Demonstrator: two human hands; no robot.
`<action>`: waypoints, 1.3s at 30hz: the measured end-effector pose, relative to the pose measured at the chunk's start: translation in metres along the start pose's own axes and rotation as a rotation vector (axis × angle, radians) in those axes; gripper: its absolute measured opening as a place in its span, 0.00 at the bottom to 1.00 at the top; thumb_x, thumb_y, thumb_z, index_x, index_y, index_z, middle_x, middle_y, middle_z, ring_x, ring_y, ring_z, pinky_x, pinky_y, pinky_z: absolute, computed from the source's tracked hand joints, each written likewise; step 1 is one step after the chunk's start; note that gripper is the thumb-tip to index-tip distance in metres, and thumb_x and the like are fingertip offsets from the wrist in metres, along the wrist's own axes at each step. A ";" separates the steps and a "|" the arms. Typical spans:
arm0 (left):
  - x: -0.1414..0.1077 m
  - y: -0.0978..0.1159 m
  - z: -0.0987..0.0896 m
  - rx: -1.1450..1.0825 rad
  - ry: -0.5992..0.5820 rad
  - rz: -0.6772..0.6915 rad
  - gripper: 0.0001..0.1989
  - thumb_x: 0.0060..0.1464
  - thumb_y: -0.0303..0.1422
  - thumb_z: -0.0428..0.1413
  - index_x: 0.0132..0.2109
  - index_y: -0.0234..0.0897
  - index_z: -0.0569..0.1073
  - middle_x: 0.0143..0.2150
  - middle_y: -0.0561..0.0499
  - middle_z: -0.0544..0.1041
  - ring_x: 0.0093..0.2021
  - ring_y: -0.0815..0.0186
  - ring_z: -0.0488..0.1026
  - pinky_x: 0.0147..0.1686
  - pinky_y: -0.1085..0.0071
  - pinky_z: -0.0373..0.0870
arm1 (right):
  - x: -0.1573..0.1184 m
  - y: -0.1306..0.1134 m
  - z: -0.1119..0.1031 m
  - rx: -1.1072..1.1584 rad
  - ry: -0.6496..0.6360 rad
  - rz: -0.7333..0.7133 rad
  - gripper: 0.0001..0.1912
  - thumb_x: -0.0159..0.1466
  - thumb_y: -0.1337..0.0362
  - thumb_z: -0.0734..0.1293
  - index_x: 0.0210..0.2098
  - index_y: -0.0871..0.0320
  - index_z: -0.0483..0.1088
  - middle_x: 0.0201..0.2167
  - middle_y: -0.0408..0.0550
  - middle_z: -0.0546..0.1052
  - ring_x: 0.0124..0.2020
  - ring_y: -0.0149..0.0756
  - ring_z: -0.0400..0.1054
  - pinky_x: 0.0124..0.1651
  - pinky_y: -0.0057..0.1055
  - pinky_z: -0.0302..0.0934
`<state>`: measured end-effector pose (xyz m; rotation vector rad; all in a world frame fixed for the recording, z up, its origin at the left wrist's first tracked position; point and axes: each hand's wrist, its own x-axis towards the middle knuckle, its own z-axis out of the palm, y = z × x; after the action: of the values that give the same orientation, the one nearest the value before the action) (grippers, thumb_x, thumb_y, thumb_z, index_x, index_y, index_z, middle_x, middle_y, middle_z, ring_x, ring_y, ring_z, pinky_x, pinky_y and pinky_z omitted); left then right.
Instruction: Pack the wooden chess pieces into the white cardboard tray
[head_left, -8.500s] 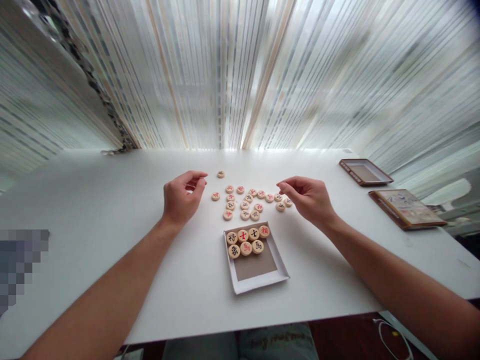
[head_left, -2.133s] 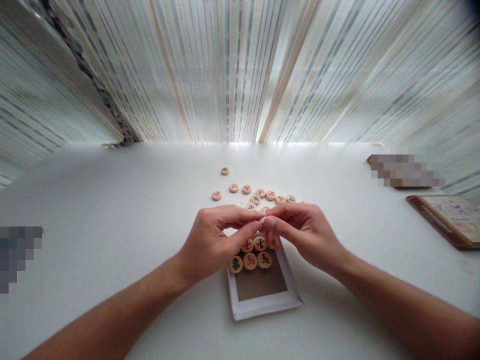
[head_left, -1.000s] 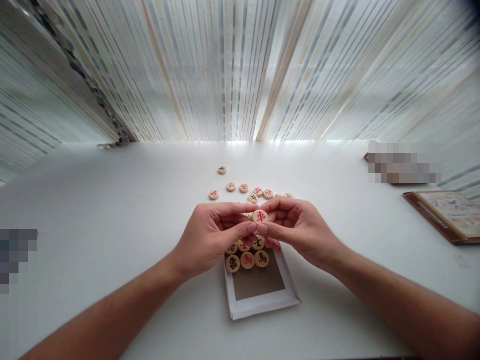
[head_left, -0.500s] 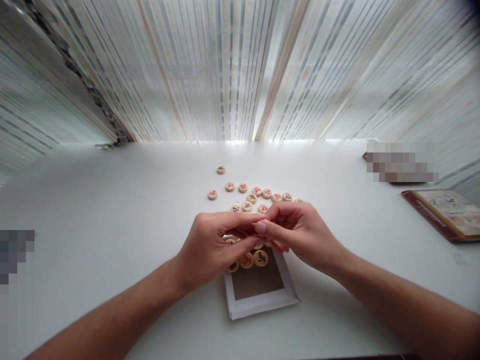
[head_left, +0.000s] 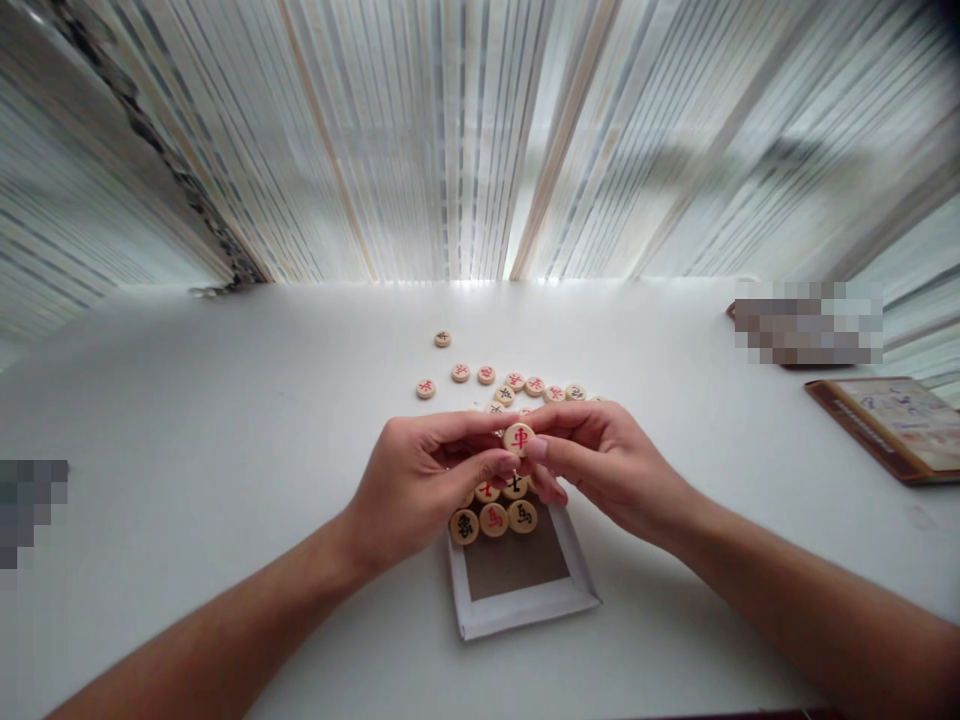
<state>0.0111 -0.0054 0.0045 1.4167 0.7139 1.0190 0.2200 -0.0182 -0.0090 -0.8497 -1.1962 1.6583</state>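
Note:
Between the fingertips of both hands is a round Chinese chess piece (head_left: 518, 440) with a red character on its face. My left hand (head_left: 427, 465) pinches it from the left, and my right hand (head_left: 592, 455) grips its right edge with the thumb on the face. Just below them lies a shallow white box (head_left: 517, 604) with a brown bottom. Several pieces sit inside it in rows, among them a red-marked horse piece (head_left: 493, 520) and a black-marked horse piece (head_left: 522, 516). My hands cover the far part of the box.
Several loose chess pieces lie on the white table (head_left: 300, 400) beyond my hands, such as a red-marked piece (head_left: 425, 389) and a black-marked piece (head_left: 442, 339). A brown picture-covered box (head_left: 892, 420) rests at the right. A striped curtain (head_left: 420, 140) hangs behind the table.
The held chess piece, hidden by my fingers before, now shows its red face toward me. My fingers have parted slightly around it, uncovering more pieces in the box.

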 end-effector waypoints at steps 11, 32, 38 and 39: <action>0.000 0.002 -0.001 0.173 -0.048 0.057 0.13 0.61 0.26 0.67 0.53 0.34 0.87 0.49 0.43 0.88 0.46 0.57 0.88 0.48 0.71 0.87 | 0.002 -0.007 0.009 0.023 0.081 0.095 0.20 0.45 0.65 0.89 0.31 0.61 0.81 0.23 0.43 0.79 0.23 0.27 0.70 0.26 0.22 0.66; -0.001 0.001 -0.003 0.205 -0.129 0.151 0.17 0.57 0.23 0.69 0.54 0.32 0.86 0.43 0.41 0.89 0.38 0.60 0.89 0.40 0.74 0.87 | -0.003 -0.012 0.007 -0.046 -0.013 0.066 0.17 0.55 0.57 0.85 0.28 0.61 0.78 0.18 0.45 0.79 0.17 0.30 0.72 0.21 0.24 0.67; -0.001 0.003 -0.001 0.108 -0.067 0.043 0.14 0.56 0.28 0.72 0.50 0.35 0.88 0.41 0.43 0.89 0.37 0.58 0.89 0.39 0.71 0.88 | -0.002 -0.013 0.008 -0.083 -0.034 0.028 0.19 0.58 0.52 0.83 0.28 0.60 0.79 0.19 0.46 0.79 0.19 0.31 0.72 0.23 0.26 0.68; -0.001 0.004 0.000 0.080 -0.053 0.018 0.14 0.55 0.29 0.73 0.50 0.35 0.88 0.41 0.43 0.89 0.36 0.57 0.89 0.39 0.70 0.88 | -0.002 -0.013 0.008 -0.088 -0.031 0.018 0.19 0.58 0.52 0.83 0.29 0.60 0.79 0.19 0.45 0.79 0.19 0.31 0.72 0.23 0.26 0.68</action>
<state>0.0104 -0.0069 0.0079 1.5160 0.7113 0.9726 0.2168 -0.0212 0.0058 -0.8937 -1.2943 1.6490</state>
